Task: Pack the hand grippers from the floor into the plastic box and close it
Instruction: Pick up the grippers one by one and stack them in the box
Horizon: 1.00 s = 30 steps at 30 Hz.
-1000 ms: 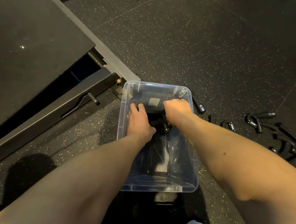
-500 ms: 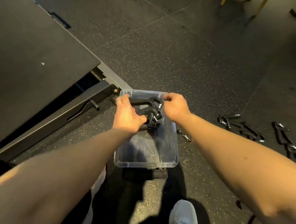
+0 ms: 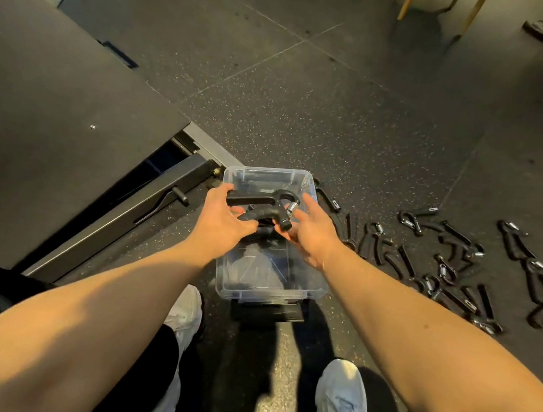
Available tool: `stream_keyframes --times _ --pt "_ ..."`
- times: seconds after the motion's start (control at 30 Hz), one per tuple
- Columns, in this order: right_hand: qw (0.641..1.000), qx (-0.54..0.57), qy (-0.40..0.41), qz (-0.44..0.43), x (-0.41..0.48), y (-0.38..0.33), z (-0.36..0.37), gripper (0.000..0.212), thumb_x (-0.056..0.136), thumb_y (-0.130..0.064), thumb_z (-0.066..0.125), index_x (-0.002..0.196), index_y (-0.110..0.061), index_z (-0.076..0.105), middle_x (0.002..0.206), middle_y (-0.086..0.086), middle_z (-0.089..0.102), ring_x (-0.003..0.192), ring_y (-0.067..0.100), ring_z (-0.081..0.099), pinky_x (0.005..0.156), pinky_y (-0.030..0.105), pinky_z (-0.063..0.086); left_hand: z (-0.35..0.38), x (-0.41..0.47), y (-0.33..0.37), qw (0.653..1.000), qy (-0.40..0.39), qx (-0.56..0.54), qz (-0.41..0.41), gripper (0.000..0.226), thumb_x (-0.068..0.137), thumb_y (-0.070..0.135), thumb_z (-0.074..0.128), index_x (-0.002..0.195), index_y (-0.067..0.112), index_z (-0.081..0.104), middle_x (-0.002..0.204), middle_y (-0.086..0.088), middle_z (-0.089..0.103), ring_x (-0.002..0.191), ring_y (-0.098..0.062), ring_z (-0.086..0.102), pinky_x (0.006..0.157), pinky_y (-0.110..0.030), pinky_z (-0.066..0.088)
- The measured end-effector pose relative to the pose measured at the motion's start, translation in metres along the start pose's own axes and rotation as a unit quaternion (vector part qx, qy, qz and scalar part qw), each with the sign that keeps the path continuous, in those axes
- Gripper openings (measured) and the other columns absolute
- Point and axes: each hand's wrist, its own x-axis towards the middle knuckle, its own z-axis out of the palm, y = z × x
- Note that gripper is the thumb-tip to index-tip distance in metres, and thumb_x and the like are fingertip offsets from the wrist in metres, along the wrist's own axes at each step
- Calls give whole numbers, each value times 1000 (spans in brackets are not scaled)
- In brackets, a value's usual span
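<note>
From the head camera, looking down, the person stands over a clear, see-through plastic box (image 3: 316,289) that sits open on the dark speckled rubber floor (image 3: 309,114), just past their pale sneakers (image 3: 339,398). Both hands are held out over the far end of the box, and between them is one black plastic hand gripper with a silver metal spring (image 3: 265,205). The left hand (image 3: 223,220) has its fingers curled around the long black handles, so it is closed on the gripper. The right hand (image 3: 309,233) is half open, with its fingertips (image 3: 282,233) touching the spring end and the small round knob there; it looks more like steadying than a full hold. Both arms reach forward and nearly straight, with the palms turned in toward each other. I think the step in hand is putting this gripper into the box. A few dark things already seem to lie in the far end, but they are hard to make out. Many more black hand grippers (image 3: 455,264) are spread on the floor to the right of the box, well apart from the hands, so the job looks far from done. Next, the gripper likely needs to be lowered and laid flat so more will fit. No lid can be seen for sure.
</note>
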Motion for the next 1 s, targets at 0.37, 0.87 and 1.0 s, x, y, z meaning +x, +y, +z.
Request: stream_keyframes --times 0.37,0.87,1.0 --pt "965 -200 37 -167 22 11 -27 32 92 1 64 123 -7 66 93 7 67 85 21 66 80 29 61 -8 7 10 998 -17 35 -42 49 77 60 63 111 25 67 86 1 74 74 -12 70 77 -34 56" --pt "969 -157 173 -85 55 36 10 64 99 -1 52 156 -22 31 125 2 55 82 15 57 62 10 52 62 37 -2 961 88 -114 -236 22 92 12 65 113 4 66 98 -15 69 87 -28 62 79 -42 57" --pt "957 -184 213 -66 71 48 16 71 93 3 54 154 -27 33 142 4 55 100 15 64 95 41 55 82 44 -9 947 95 -148 -268 49 96 9 62 143 11 51 124 -15 64 106 -29 63 94 -44 55"
